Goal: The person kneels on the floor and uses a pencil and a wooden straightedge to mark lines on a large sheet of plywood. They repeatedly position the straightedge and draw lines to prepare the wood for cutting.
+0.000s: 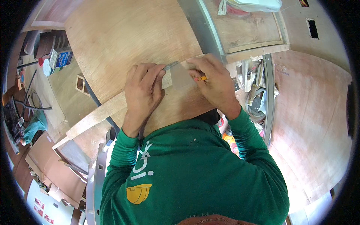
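Note:
Both hands are close together over a sheet of plywood (132,36). My left hand (144,87) pinches a thin grey metal piece (171,65) between thumb and forefinger; its exact kind cannot be told. Just under it lies a small pale flat piece (181,76), its left part lighter, between the two hands. My right hand (215,80) holds a yellow pencil (201,78) with its pink eraser end showing; the tip is hidden by the fingers. The right fingertips are at the edge of a wooden strip that runs across the plywood.
A metal channel (206,28) runs beyond the right hand, beside a framed plywood panel (247,31) with a plastic bag (253,4) on it. At the left stand a small wooden box frame (81,84) and a blue carton (63,59). A ladder-like metal rail (97,174) is at lower left.

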Tool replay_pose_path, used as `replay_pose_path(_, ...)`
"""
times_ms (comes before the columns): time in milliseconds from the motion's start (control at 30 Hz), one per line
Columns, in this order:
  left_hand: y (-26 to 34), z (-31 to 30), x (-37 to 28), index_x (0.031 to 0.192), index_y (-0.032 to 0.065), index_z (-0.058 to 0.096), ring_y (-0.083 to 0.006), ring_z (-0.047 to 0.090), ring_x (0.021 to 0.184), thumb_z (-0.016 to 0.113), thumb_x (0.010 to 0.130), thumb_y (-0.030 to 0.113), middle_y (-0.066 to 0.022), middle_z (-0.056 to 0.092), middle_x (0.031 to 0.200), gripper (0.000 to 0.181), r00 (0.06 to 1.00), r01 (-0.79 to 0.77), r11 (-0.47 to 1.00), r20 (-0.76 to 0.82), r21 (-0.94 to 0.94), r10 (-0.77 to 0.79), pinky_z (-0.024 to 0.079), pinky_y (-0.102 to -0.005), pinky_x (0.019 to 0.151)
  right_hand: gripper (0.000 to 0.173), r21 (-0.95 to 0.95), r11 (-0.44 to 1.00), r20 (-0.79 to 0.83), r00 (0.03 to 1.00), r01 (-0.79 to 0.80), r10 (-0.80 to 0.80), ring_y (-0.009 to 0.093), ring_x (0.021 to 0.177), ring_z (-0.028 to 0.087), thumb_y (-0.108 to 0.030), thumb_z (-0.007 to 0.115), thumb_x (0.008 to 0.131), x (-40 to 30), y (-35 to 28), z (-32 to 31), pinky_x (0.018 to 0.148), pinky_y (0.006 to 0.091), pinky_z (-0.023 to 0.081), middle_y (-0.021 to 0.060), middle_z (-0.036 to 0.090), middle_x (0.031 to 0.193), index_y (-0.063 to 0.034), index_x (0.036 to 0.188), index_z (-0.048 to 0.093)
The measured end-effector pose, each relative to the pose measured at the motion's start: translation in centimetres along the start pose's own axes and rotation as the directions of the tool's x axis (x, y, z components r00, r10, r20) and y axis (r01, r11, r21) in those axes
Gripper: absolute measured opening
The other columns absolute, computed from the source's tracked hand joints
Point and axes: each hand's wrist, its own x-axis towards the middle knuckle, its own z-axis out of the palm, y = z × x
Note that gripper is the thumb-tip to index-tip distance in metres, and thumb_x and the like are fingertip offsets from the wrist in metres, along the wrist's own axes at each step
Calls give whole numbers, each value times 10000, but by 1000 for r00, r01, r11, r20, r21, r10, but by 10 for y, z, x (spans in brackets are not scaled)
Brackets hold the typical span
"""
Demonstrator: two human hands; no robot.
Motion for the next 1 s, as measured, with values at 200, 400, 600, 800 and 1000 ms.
replay_pose_path(200,0,0,3,1079,72,784,-317,632,859,770,920,48,-99,705,991,162,1000,-7,1000,14,-2,7,504,-423,748,390,-40,999,32,999,0,1,384,986,718,-164,780,938,1,-1,-4,791,483,604,117,645,1144,-120,1306,660)
replay_pose_path(400,1,-1,3,1103,91,790,-312,636,878,780,909,49,-90,710,1013,199,999,30,999,41,21,-30,501,-420,753,385,1,1000,40,999,15,-15,401,1026,708,-95,729,953,2,-4,-12,879,483,596,148,643,1154,-95,1329,651)
replay_pose_path(600,-6,2,3,1125,103,798,-298,650,894,814,873,44,-74,725,1036,260,999,12,1000,41,22,-12,501,-415,751,314,254,960,68,992,-118,104,293,985,675,-255,604,1084,11,3,-30,870,386,543,151,659,1054,-34,1276,717)
replay_pose_path(800,-5,-1,7,1135,100,800,-318,667,909,805,878,22,-102,743,1035,269,997,38,999,67,12,-39,531,-409,782,655,448,881,-4,986,-149,169,110,770,505,-479,323,1191,16,14,-59,639,312,399,74,648,947,10,1148,757)
replay_pose_path(1000,-5,0,12,1122,95,803,-318,673,899,818,848,14,-95,742,1033,286,997,19,1000,79,2,-19,527,-415,774,420,622,778,-61,984,-93,167,121,740,586,-327,537,1157,28,13,-50,660,286,464,83,689,890,27,1075,749)
